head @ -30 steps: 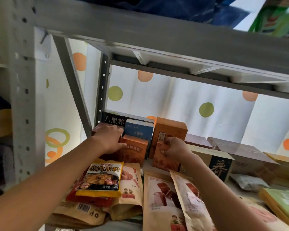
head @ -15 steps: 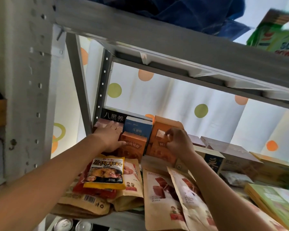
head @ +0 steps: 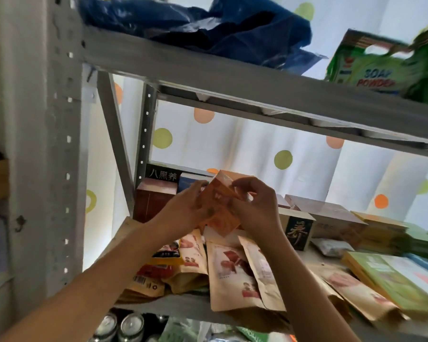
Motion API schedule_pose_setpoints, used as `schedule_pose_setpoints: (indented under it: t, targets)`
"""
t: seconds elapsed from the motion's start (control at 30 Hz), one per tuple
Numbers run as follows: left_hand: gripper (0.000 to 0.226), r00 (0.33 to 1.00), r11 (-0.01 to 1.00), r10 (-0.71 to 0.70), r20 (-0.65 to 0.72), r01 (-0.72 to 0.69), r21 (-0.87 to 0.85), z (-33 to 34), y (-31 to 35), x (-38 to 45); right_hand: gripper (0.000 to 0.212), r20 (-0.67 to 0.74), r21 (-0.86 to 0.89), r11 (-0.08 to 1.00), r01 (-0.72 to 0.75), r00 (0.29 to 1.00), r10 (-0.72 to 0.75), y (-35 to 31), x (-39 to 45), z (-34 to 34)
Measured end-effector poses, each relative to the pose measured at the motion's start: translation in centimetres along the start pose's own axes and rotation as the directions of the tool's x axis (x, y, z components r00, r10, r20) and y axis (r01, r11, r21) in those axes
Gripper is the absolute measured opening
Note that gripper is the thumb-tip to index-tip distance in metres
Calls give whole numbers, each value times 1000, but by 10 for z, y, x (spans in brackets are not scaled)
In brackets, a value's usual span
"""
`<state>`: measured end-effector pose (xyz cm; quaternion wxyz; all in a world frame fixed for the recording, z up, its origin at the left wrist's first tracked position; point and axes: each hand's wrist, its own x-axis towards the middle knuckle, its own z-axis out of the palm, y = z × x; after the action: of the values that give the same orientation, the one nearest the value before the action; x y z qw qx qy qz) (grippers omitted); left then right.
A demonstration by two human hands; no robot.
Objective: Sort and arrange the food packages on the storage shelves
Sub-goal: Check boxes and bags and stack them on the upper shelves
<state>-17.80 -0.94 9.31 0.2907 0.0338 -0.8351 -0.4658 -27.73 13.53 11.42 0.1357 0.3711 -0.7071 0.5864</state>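
Note:
Both my hands hold a small orange box (head: 220, 208) tilted in the air above the middle shelf (head: 183, 304). My left hand (head: 185, 211) grips its left side. My right hand (head: 255, 206) pinches its top right edge. Behind it stand a dark red box (head: 153, 201), a black box with white characters (head: 162, 174) and a blue box (head: 190, 181). Several kraft pouches (head: 232, 270) and a yellow-and-black packet (head: 167, 255) lie on the shelf's front below my wrists.
Flat boxes (head: 331, 218) and green boxes (head: 391, 277) fill the shelf's right side. A dark box with a gold character (head: 299, 230) stands beside my right wrist. The upper shelf carries a blue bag (head: 232, 28) and a green soap powder pack (head: 381, 67). Cans (head: 131, 327) sit below.
My left hand left the boxes at the back left and joined my right hand on the small orange box, which has been lifted off the shelf and tilted. The camera tilted upward.

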Motion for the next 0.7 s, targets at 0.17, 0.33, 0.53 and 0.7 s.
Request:
schedule_pose_setpoints:
  t: [0.17, 0.33, 0.53, 0.7]
  targets:
    - [30, 993, 991, -30, -111, 15, -136, 21, 31, -44, 26, 56, 152, 988, -4, 998, -5, -27, -35, -38]
    - [29, 957, 953, -89, -276, 1, -303, 64, 61, -87, 30, 98, 292, 956, -27, 995, -2, -33, -69, -80]
    - [32, 889, 897, -269, -371, 90, -434, 118, 88, -137, 23, 133, 416, 905, -84, 991, 31, -12, -114, -125]
    - [29, 824, 826, -382, -419, 101, -555, 157, 101, -182, 24, 166, 505, 821, -265, 964, 209, 13, -162, -145]
